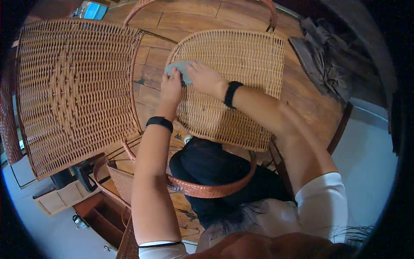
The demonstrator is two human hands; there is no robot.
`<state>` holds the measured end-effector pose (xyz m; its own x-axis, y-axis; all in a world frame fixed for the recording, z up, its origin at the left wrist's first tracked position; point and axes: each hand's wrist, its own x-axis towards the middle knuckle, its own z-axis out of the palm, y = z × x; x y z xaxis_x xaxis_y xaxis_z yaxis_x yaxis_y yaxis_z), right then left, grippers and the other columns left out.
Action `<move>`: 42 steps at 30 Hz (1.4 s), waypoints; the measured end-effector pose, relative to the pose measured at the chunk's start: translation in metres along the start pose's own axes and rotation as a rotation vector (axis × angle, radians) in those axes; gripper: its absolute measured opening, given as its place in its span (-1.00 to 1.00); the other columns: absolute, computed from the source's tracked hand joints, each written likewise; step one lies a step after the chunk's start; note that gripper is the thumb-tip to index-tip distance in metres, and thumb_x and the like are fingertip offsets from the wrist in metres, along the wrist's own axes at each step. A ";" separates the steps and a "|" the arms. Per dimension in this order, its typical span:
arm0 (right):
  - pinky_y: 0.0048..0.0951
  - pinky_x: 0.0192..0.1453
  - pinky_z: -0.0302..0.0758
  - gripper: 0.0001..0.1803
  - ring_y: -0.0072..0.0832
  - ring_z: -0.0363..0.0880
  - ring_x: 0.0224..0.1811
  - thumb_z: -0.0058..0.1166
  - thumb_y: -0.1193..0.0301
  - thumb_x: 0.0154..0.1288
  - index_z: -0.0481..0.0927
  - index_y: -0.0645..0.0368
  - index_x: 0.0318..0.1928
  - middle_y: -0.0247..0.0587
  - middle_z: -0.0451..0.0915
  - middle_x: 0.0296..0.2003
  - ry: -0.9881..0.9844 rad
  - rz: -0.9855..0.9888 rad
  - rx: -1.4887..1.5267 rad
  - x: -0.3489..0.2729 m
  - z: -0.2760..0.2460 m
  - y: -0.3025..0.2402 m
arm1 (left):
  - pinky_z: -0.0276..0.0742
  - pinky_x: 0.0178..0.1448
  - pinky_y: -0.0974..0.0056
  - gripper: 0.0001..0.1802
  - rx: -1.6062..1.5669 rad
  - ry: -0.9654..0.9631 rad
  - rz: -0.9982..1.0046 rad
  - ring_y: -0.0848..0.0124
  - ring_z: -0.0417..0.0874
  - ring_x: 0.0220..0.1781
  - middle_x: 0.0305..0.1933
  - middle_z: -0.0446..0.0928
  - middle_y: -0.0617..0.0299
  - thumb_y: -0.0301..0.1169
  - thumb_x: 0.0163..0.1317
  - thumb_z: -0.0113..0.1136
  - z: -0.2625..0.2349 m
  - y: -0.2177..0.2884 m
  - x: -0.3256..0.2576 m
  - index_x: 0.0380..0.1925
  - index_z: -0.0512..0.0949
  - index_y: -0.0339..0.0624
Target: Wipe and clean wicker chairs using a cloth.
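Both hands press a grey cloth onto the wicker chair seat.

Two woven wicker chair seats are in view: a darker brown seat on the left and a lighter tan seat in the middle. One grey-blue cloth lies on the tan seat. Two hands are there, the left hand and the right hand, each wrist wearing one black wristband, two wristbands in all.
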<state>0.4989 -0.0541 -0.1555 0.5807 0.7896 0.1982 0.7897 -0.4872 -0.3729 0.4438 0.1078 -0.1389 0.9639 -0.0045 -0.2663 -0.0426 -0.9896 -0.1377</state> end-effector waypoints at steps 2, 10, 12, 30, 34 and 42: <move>-0.24 0.29 0.28 -0.61 -0.10 0.38 0.15 -0.15 0.43 0.23 0.46 0.44 0.00 0.10 0.42 0.08 -0.018 0.122 0.114 -0.013 -0.009 0.016 | 0.38 0.15 0.04 -0.51 -0.107 0.044 0.094 -0.01 0.42 0.05 0.33 0.26 0.05 -0.52 0.11 0.01 -0.008 0.014 0.006 0.11 0.28 -0.27; -0.24 0.31 0.25 -0.61 -0.22 0.36 0.19 -0.12 0.43 0.15 0.49 0.37 -0.03 0.03 0.46 0.03 0.007 -0.055 -0.302 -0.039 -0.040 0.034 | 0.41 0.14 0.13 -0.62 -0.102 0.206 0.201 0.05 0.42 0.07 0.26 0.31 -0.02 -0.48 0.17 -0.08 -0.009 0.049 0.016 0.02 0.40 -0.35; -0.24 0.34 0.21 -0.62 -0.25 0.34 0.22 -0.10 0.42 0.14 0.51 0.32 -0.03 -0.04 0.47 0.05 0.025 -0.081 -0.212 -0.022 -0.027 0.035 | 0.40 0.16 0.14 -0.62 -0.047 0.170 0.157 0.06 0.42 0.08 0.22 0.34 -0.05 -0.47 0.16 -0.05 -0.005 0.036 0.017 0.00 0.41 -0.37; -0.38 0.06 0.34 -0.88 -0.37 0.48 -0.07 0.10 0.37 -0.05 0.69 0.02 -0.52 -0.38 0.63 -0.41 0.219 -0.240 -0.402 0.075 -0.007 0.047 | 0.32 0.22 0.15 -0.65 -0.068 0.385 0.078 0.11 0.38 0.14 0.06 0.42 0.03 -0.42 0.12 0.02 -0.008 0.004 0.028 -0.07 0.47 -0.27; -0.27 0.16 0.34 -0.81 -0.26 0.45 0.03 0.02 0.43 0.02 0.66 0.15 -0.35 -0.22 0.60 -0.23 0.270 -0.112 -0.283 0.063 -0.001 0.036 | 0.33 0.22 0.14 -0.64 -0.011 0.149 0.065 0.08 0.37 0.17 0.08 0.38 -0.02 -0.41 0.14 0.01 -0.012 0.004 0.032 -0.03 0.46 -0.24; -0.25 0.19 0.36 -0.72 -0.19 0.46 0.05 -0.03 0.42 0.04 0.61 0.24 -0.23 -0.09 0.54 -0.04 0.122 -0.198 0.234 -0.005 0.005 -0.012 | 0.49 0.07 0.10 -0.76 -0.168 -0.557 0.134 0.09 0.59 -0.01 -0.07 0.56 -0.12 -0.45 0.11 0.07 -0.050 0.027 -0.006 -0.22 0.61 -0.23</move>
<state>0.4854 -0.0501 -0.1566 0.4513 0.8031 0.3890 0.8308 -0.2190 -0.5116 0.4499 0.0735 -0.0934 0.6680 -0.0999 -0.7374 -0.0685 -0.9950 0.0728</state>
